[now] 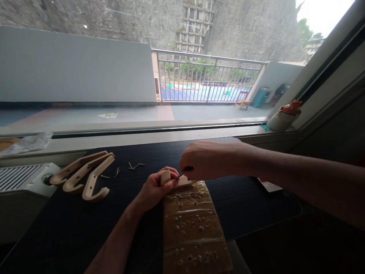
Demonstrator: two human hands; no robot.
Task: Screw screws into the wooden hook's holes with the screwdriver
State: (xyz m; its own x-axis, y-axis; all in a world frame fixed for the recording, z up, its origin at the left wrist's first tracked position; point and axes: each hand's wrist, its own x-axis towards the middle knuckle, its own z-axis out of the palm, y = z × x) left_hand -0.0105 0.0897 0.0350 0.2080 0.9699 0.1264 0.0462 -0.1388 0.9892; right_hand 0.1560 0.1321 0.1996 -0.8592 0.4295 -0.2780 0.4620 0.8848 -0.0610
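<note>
"Where's the held wooden hook (166, 176)?"

"Mid-frame, at the upper end of a taped, hole-dotted block (194, 228). The left hand (155, 188) has fingers wrapped about its curved end; the right hand (196, 160) is curled around a dark-handled screwdriver (188, 168)."

"What crowds them?"

"Three more hooks (95, 176) and loose screws (117, 172), left of centre; a red-and-white item (269, 185), right, by the forearm."

"Edges?"

"Windowsill (171, 139) across the middle, radiator (25, 179) far left; dark tabletop (239, 205) shows between block and rounded corner, lower right."
</note>
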